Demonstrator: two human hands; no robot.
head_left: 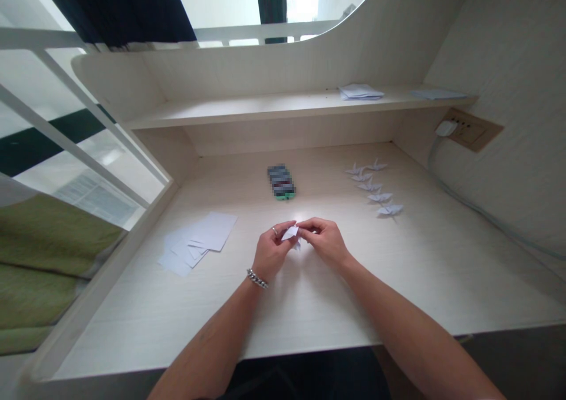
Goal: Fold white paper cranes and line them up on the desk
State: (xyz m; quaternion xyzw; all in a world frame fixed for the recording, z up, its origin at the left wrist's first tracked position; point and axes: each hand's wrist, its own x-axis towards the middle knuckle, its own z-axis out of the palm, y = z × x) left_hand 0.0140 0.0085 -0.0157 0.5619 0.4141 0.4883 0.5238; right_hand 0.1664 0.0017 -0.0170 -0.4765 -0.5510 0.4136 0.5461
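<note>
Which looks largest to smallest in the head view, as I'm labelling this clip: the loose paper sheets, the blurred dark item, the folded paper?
1. loose paper sheets, together.
2. blurred dark item, farther off.
3. folded paper, partly hidden by left hand and right hand; unsure.

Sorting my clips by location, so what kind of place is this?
Likely a bedroom or dorm study nook: built-in desk, shelf above, wall socket; left hand and right hand pinch a folded paper.

Loose paper sheets (198, 241), row of paper cranes (374, 187), wall socket (471, 131), shelf papers (360, 92)
</note>
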